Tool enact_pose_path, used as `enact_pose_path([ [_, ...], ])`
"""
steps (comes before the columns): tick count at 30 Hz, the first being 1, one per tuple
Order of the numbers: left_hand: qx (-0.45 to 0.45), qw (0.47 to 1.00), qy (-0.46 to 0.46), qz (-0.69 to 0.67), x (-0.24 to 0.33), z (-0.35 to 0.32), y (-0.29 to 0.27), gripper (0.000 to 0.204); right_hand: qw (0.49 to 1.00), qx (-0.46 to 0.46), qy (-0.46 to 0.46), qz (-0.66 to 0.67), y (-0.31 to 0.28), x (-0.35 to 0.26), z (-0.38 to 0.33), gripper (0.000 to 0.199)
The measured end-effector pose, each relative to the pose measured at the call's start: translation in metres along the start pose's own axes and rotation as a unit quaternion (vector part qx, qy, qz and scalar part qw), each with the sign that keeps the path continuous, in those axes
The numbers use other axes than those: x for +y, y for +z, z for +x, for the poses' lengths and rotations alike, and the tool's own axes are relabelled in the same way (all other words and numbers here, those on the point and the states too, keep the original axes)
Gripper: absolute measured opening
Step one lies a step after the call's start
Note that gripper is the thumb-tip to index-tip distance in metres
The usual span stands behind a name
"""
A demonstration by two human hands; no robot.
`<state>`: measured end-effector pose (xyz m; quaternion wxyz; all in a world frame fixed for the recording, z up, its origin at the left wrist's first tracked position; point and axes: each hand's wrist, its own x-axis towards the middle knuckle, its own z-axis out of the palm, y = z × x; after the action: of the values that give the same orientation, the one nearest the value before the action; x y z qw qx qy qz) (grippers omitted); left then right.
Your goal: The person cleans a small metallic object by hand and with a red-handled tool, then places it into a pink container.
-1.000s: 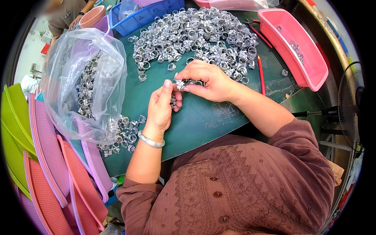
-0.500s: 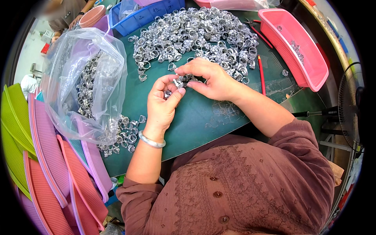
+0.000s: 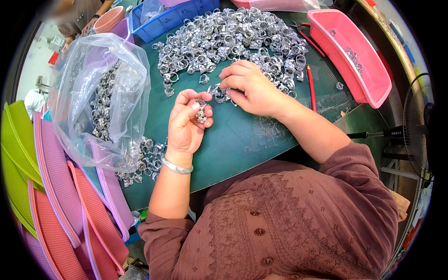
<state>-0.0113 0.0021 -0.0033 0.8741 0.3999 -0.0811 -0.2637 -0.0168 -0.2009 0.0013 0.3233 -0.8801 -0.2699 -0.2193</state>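
Observation:
My left hand [image 3: 183, 123] is closed, its thumb and fingers pinching silver-coloured rings [image 3: 201, 114] with ornate, stone-like tops; how many cannot be made out. Just to its right, my right hand [image 3: 252, 86] curls its fingers and thumb over a small cluster of similar rings [image 3: 217, 93] low over the green table, partly hidden by the fingertips. A big heap of the same rings [image 3: 233, 39] spreads beyond both hands. More rings [image 3: 151, 158] lie left of my left wrist, beside a clear plastic bag [image 3: 135, 98] that also contains rings.
Red-handled pliers [image 3: 311, 39] and a red pencil-like tool [image 3: 311, 88] lie right of the heap. A pink basket [image 3: 373, 93] holds a few rings. A blue bin [image 3: 175, 18] stands behind. Several coloured baskets [image 3: 56, 177] lean at left. A fan [image 3: 417, 126] is at right.
My hands have come apart. The left has drawn slightly left and down with rings in its fingers, while the right has stayed near the heap over a cluster of rings.

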Motion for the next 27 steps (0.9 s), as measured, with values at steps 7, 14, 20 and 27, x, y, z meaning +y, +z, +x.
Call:
enact_pose_path([
  [7,0.04,0.995,-0.003,0.094,-0.002,0.0,0.003,0.02,0.993,-0.041,-0.029,-0.108,-0.005,-0.006,-0.002,0.017],
  [14,0.04,0.989,-0.002,0.143,-0.005,0.001,0.009,0.026,0.994,-0.041,-0.024,-0.103,-0.004,-0.005,-0.003,0.016],
  [20,0.04,0.997,-0.035,0.049,-0.004,0.004,0.006,0.044,0.994,-0.031,-0.015,-0.101,-0.002,-0.001,-0.002,0.01],
  [27,0.063,0.988,-0.021,0.14,-0.005,0.001,0.011,0.032,0.986,-0.01,0.099,0.131,-0.011,-0.011,0.002,0.008],
])
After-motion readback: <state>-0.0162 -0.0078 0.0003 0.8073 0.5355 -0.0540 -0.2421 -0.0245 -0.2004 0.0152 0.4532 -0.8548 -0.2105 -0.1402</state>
